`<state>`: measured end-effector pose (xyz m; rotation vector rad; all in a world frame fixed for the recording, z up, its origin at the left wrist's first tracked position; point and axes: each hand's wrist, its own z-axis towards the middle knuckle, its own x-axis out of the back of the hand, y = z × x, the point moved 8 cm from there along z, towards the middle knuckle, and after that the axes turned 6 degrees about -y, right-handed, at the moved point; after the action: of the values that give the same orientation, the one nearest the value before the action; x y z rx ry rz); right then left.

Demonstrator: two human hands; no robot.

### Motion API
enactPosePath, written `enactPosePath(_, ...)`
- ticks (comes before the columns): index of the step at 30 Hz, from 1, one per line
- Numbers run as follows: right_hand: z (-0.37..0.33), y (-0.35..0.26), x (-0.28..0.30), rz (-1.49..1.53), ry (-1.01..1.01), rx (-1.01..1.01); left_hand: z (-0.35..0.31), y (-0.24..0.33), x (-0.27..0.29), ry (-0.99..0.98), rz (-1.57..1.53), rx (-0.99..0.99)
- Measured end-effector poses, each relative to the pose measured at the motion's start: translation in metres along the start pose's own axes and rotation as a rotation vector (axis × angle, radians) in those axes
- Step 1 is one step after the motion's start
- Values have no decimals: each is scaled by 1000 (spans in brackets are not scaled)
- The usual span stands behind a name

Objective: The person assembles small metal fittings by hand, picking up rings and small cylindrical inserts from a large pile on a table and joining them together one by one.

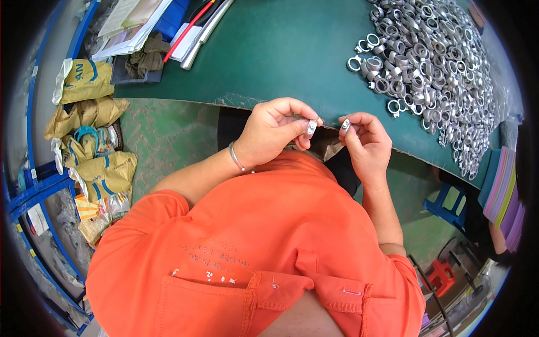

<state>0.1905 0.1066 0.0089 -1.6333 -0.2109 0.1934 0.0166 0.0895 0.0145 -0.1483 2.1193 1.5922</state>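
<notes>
My left hand (271, 130) pinches a small silver metal ring clamp (311, 128) between thumb and fingers. Its lug faces up, with what look like two small holes. In my right hand (370, 143) is a second metal ring clamp (345, 124), gripped by thumb and forefinger and seen nearly edge-on. Both hands are raised at the near edge of the green table (281, 56), a short gap apart. A large heap of similar ring clamps (418, 62) covers the table's right side. The fingers hide much of both held pieces.
Papers (132, 28), a red stick (188, 31) and a grey bin with a brown cloth (147, 56) are at the back left. Yellow-brown sacks (106, 174) stand by a blue rack (33, 194). At right are a blue stool (446, 203) and a striped stack (499, 191) near another person's arm.
</notes>
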Motion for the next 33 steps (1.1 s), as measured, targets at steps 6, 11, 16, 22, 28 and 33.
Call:
enactPosePath(6, -1, 3, -8, 192, -71, -70, 0, -2, 1, 10, 12, 32)
enactPosePath(11, 0, -3, -9, 254, -73, -38, -1, -8, 1, 11, 154, 113)
enactPosePath(16, -1, -7, -11, 306, -91, -35, -4, -4, -1, -22, 554, 5)
enactPosePath(22, -2, 8, -18, 657, -170, -174, 1, -3, -10, -122, 707, -3)
enactPosePath(28, -11, -22, -20, 149, -91, 271, 7, -20, -23, -99, -42, 298)
enactPosePath(33, -11, -57, -1, -612, 81, 598, 5, -30, -9, -129, 105, 231)
